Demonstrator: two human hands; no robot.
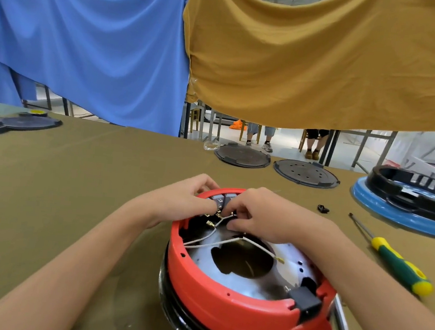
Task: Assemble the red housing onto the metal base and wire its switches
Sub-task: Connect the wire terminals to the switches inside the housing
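The red housing (236, 309) sat on the olive-green table (62, 175), just in front of the person, and the metal base (257, 284) was visible inside its ring. Both hands worked at the far wall of the housing, where the grey switches (223, 199) were mounted. The left hand (188, 199) had its fingers curled over the rim and pinched at the left switch. The right hand (262, 215) had its fingers bent close together at the terminals and seemed to pinch a white wire (221, 219); what exactly it held was hidden by the fingers. Other white wires (229, 242) with brass connectors lay loose over the metal base.

To the right of the housing, a screwdriver (394, 260) with a green and yellow handle lay on the table. Farther away were two dark round plates (243, 155) and a black part on a blue ring (404, 211). Blue cloth (89, 44) and yellow cloth (329, 63) hung behind the table.
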